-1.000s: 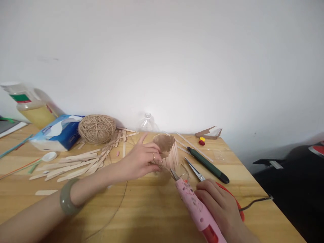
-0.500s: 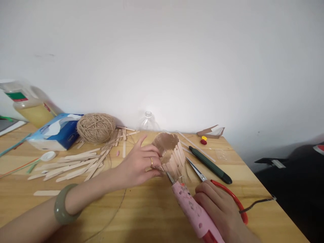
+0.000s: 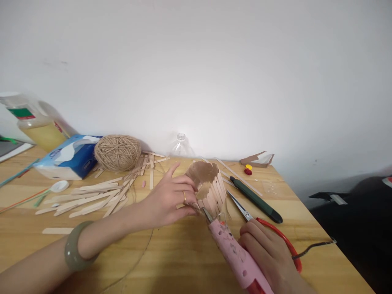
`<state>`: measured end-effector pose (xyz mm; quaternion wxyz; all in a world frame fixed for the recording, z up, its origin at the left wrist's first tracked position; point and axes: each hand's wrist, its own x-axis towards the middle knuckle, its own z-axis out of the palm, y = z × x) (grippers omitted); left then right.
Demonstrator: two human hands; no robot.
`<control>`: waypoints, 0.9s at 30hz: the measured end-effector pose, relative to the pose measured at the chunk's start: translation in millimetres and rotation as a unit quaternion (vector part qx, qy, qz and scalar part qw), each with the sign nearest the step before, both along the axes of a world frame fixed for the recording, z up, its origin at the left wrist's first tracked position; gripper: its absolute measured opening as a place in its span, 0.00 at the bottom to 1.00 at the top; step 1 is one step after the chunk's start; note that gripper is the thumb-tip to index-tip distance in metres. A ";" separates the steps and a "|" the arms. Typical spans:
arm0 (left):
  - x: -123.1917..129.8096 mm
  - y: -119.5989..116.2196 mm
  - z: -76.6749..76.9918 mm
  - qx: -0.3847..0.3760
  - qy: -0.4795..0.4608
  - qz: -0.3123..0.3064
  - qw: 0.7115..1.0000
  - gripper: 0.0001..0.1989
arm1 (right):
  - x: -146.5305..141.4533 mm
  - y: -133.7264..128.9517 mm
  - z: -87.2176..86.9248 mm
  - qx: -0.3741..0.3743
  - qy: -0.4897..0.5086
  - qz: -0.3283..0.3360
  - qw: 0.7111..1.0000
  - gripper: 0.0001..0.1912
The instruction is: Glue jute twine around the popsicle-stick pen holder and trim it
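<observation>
My left hand [image 3: 171, 196] grips the near left wall of a round cup made of wooden craft sticks [image 3: 214, 198], fingers over its rim and thumb outside. The cup is tilted, and its inside shows. In my right hand [image 3: 266, 249] is a pink hot glue gun [image 3: 235, 257], whose metal nozzle meets the cup's near side by my left thumb. Whether the nozzle touches the wood I cannot tell. A strand of twine [image 3: 137, 261] runs over the table below my left hand.
Red-handled scissors [image 3: 240, 205] and a dark green tool [image 3: 257, 200] lie right of the cup. To the left are loose craft sticks [image 3: 88, 200], a ball of twine [image 3: 118, 152], a tissue pack [image 3: 70, 159] and a bottle of yellow liquid [image 3: 39, 130]. A clear bottle top [image 3: 181, 145] stands at the wall.
The glue gun's nozzle has shifted very slightly along the cup's near side. My left hand keeps its hold on the cup; the whole view has moved a little.
</observation>
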<state>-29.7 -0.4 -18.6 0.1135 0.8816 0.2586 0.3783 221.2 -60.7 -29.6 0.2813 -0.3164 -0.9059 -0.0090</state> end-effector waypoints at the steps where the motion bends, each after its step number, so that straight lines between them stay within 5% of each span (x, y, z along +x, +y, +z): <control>1: -0.2 0.0 -0.1 -0.005 -0.001 -0.002 1.000 0.07 | 0.3 0.2 -0.4 0.000 0.000 0.000 1.000 0.17; 27: -4.8 1.7 -4.4 -0.044 0.002 -0.022 0.999 0.05 | 10.2 1.4 -4.0 0.011 0.032 -0.027 0.999 0.13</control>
